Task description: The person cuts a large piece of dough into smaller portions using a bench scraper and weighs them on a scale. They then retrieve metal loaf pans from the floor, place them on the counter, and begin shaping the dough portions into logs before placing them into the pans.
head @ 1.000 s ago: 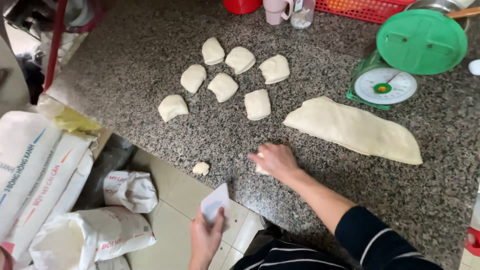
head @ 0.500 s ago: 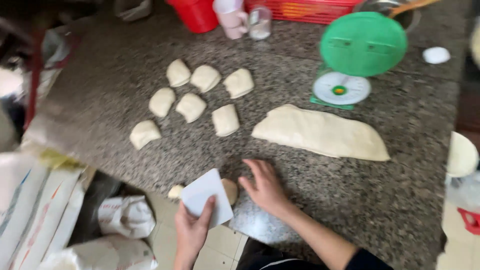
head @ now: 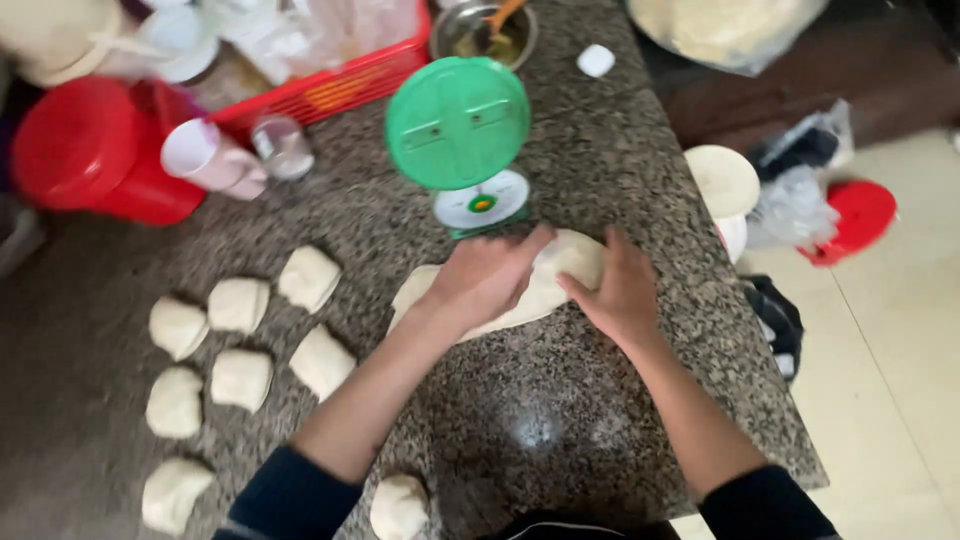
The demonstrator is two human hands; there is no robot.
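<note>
From the head view, both my hands are down on the big slab of dough (head: 560,275), which lies on the speckled granite bench (head: 560,420) just in front of the green kitchen scale (head: 462,135). My left hand (head: 488,278) lies flat across the middle of the slab, fingers spread and pressing, not clenched around anything. My right hand (head: 622,292) rests on the slab's right end, palm down, fingers loose and open on the dough. The slab's left tip pokes out past my left wrist.

Off to my left, seven cut dough pieces (head: 240,305) sit in loose rows on the bench, well apart from the slab, and one more small dough lump (head: 398,505) sits near the bench's front edge between my forearms. Behind the scale there's a red basket (head: 330,80), a pink cup (head: 205,155) lying on its side beside a small glass jar (head: 282,145), and a red bucket (head: 85,150). A metal bowl (head: 482,32) stands at the far edge.
</note>
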